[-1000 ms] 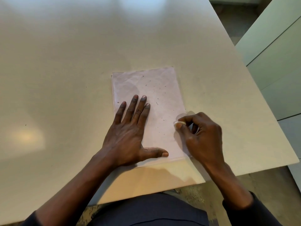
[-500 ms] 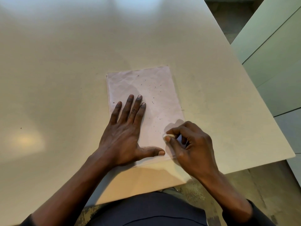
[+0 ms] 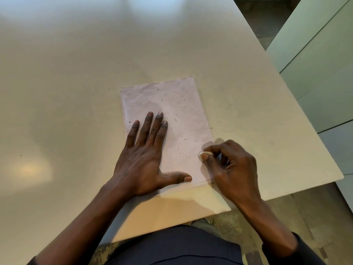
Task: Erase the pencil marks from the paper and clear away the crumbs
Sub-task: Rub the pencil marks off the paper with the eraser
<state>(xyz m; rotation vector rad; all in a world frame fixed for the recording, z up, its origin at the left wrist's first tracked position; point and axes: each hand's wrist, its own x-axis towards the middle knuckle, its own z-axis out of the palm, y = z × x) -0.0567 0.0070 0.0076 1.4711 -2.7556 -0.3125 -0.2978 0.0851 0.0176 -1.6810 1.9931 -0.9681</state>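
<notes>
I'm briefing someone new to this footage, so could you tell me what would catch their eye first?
A pale creased paper lies mid-table, pinned flat by the left hand. At its right edge, the right hand pinches a small white eraser. Dark crumbs speckle the sheet's upper right.

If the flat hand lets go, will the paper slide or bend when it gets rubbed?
Probably both. The paper looks thin and already creased, so it is likely floppy and would buckle. It lies on a smooth, shiny table, so it may slide. That is likely why the left hand presses it flat while the right hand pinches the eraser.
</notes>
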